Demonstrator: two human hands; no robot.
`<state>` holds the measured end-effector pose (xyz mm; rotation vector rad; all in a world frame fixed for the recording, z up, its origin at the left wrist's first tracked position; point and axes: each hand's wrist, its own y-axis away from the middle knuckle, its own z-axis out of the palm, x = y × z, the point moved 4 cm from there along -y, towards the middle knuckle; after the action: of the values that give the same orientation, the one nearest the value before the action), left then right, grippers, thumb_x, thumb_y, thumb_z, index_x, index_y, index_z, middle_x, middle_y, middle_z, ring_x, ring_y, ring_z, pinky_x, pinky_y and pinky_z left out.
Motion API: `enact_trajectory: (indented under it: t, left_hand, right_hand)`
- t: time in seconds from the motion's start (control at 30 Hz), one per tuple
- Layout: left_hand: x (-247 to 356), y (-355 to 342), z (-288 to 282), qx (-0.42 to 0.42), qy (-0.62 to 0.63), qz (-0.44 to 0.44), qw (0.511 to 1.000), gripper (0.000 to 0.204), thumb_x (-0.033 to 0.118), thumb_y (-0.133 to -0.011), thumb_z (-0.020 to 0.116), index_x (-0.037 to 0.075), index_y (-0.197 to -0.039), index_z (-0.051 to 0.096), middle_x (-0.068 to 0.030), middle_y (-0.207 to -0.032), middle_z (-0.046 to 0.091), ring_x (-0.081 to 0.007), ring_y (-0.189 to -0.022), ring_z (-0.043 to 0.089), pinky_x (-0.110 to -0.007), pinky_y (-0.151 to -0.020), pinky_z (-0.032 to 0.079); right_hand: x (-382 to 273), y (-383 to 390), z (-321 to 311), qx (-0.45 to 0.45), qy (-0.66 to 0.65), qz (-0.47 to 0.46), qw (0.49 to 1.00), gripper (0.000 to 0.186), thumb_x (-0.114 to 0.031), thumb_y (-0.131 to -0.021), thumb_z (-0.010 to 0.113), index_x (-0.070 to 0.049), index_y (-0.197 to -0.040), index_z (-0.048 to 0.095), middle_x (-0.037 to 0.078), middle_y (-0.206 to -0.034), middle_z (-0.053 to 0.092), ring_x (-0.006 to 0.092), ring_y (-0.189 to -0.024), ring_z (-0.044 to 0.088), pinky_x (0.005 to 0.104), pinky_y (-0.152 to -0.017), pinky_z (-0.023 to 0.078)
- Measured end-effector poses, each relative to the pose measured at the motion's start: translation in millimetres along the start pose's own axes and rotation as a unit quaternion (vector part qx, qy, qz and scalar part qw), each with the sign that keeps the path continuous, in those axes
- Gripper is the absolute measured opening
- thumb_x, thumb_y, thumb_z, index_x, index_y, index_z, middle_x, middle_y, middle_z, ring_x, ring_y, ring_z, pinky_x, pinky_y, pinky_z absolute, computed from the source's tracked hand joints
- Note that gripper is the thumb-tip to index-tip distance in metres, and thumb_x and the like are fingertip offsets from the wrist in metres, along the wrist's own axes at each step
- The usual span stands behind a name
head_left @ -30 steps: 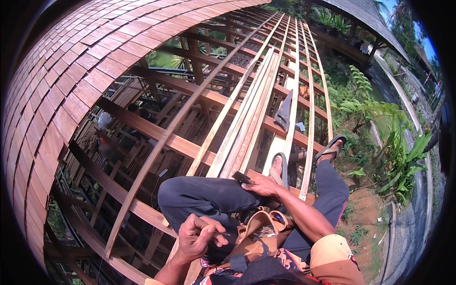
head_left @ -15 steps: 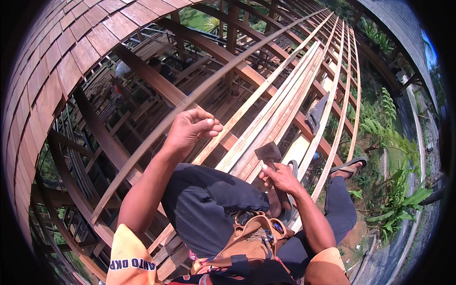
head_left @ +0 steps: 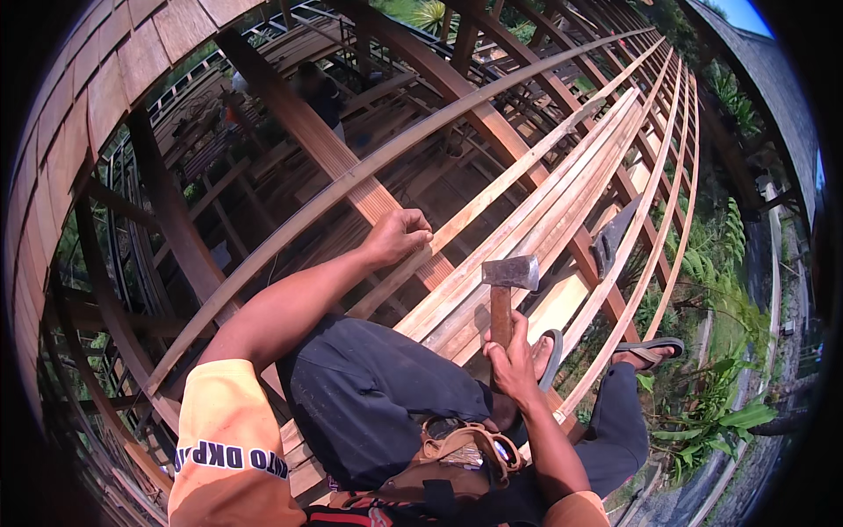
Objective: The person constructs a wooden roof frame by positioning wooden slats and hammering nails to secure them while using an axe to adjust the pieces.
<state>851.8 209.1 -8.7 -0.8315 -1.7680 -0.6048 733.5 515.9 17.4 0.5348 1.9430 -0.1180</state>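
Observation:
A wooden-handled hatchet (head_left: 509, 273) stands head up in my right hand (head_left: 516, 362), whose fingers wrap around the handle. My left hand (head_left: 397, 237) has its fingertips pinched together at a thin wooden batten (head_left: 475, 209), close to where it crosses a reddish rafter (head_left: 358, 183). Whatever lies between those fingertips is too small to make out. A brown leather tool pouch (head_left: 448, 452) with several small things in it sits at my waist, between my legs.
Several loose battens (head_left: 536, 235) lie bundled along the slope beside my knee. A handsaw (head_left: 613, 235) rests further right. Wooden shingles (head_left: 140, 44) cover the roof at the upper left. Between the rafters, a drop opens to a lower level, where a person (head_left: 320, 92) shows. Plants (head_left: 720, 417) grow below right.
My left hand has come down and right to the batten, still pinched. The hatchet has been lifted and turned, its head now upright. My view has shifted slightly.

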Motion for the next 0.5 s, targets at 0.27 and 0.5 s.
enact_trajectory:
  t: [0.27,0.5]
  left_hand:
    - [15,2,0,0.003,-0.069,0.015,0.997,0.017,0.019,-0.084,0.074,0.002,-0.090,0.071,-0.0118,-0.079,0.072,-0.0182,-0.075,0.070,-0.034,-0.069,0.053]
    - [20,5,-3,0.012,-0.127,0.023,0.992,0.022,0.022,-0.082,0.076,0.002,-0.091,0.073,-0.0147,-0.082,0.072,-0.0224,-0.076,0.071,-0.037,-0.070,0.054]
  right_hand:
    - [-46,-36,7,-0.023,-0.041,0.001,0.999,0.052,-0.014,-0.101,0.050,-0.003,-0.149,0.031,0.009,-0.100,0.064,0.0142,-0.071,0.060,0.0294,-0.061,0.051]
    - [-62,-57,24,0.010,-0.003,-0.074,0.997,0.046,-0.008,-0.100,0.051,0.002,-0.142,0.036,0.020,-0.106,0.065,0.0347,-0.095,0.067,0.0433,-0.084,0.052]
